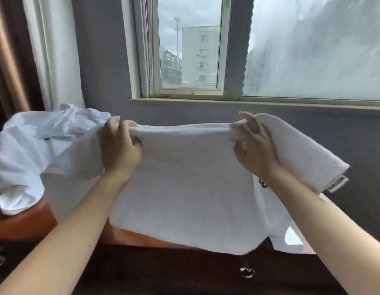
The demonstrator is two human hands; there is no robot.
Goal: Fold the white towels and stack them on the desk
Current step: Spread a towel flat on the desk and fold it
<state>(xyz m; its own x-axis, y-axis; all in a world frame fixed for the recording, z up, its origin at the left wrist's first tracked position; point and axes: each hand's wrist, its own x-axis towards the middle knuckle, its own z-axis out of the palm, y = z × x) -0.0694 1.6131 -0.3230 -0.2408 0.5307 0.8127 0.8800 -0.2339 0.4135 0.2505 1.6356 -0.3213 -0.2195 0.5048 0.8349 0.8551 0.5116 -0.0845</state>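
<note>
A white towel [184, 177] is stretched out in the air above the desk [25, 222]. My left hand [119, 147] grips its upper edge on the left. My right hand [255, 147] grips the same edge on the right. The towel's right end [301, 150] hangs folded over past my right hand, with a small label at its corner. The lower edge droops onto the desk's front. A crumpled heap of white cloth [35, 145] lies on the desk's left side, and its edge runs behind my left hand.
The orange-brown desk stands against a grey wall under a window [189, 50]. A curtain [52, 50] hangs at the left. Dark drawer fronts with a metal ring pull [247, 272] lie below the desk top. Another white piece [291, 241] lies under the towel at the right.
</note>
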